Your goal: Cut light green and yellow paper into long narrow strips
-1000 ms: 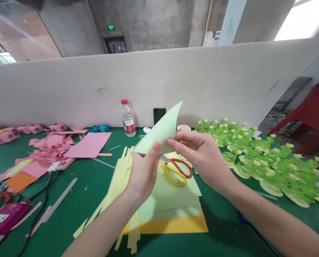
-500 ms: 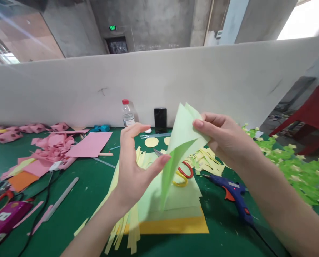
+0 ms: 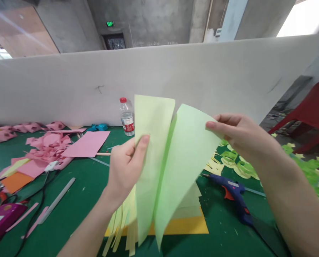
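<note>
A sheet of pale green paper (image 3: 187, 142) stands up in front of me, creased down its middle and partly spread like a book. My left hand (image 3: 127, 166) pinches its left half, thumb on the near face. At the upper right edge, my right hand (image 3: 237, 134) grips the other half between thumb and fingers. Beneath the sheet lies a stack of pale green and yellow paper (image 3: 187, 225), with thin pale yellow paper strips (image 3: 121, 225) at its left side. The sheet hides most of the stack.
A blue hot glue gun (image 3: 235, 194) lies on the green table at right, near green paper pieces with stars (image 3: 304, 167). A water bottle (image 3: 127, 119) stands by the white partition. Pink paper (image 3: 86, 144), a glue stick (image 3: 58, 200) and a purple power strip (image 3: 5, 221) lie left.
My left hand has closed on the sheet's left half. The folded paper has been spread wider, now covering the scissors and phone. My right hand has moved slightly right, still holding its edge.
</note>
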A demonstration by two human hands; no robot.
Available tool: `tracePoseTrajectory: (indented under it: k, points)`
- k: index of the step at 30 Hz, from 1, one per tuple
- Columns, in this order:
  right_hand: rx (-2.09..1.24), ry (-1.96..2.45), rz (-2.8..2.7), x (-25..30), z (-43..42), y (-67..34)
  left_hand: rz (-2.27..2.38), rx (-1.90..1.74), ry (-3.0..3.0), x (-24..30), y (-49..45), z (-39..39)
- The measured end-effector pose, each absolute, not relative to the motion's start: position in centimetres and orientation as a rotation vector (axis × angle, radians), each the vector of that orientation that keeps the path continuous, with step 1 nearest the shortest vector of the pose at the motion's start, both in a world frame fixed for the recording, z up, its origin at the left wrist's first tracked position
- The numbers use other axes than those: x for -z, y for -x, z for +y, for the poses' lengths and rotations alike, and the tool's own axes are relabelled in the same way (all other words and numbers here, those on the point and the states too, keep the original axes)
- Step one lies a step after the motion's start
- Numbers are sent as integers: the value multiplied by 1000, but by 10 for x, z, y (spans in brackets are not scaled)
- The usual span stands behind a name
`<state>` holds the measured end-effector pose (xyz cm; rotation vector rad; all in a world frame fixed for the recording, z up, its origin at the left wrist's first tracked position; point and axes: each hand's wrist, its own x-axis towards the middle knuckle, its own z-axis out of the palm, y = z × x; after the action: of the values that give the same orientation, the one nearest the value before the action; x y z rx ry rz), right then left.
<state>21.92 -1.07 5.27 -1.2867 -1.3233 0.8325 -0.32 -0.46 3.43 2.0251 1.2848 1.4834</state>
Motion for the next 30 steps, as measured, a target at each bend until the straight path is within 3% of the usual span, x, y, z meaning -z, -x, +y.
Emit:
tracePoseTrajectory:
  k: [9, 20, 23, 30]
  points:
    - [-669, 1180, -999, -31, -1, -225, 1350, -1462, -1873, -33, 15, -4]
    - [-64, 1415, -910, -24, -4, -217, 1440, -1490, -1768, -22, 14, 2]
    - [-218, 1382, -899, -18, 1, -225, 1459, -1526, -1680, -21, 17, 6]
    - [-1197, 1196, -1072, -14, 8, -207, 1381, -1539, -1317, -17, 18, 20]
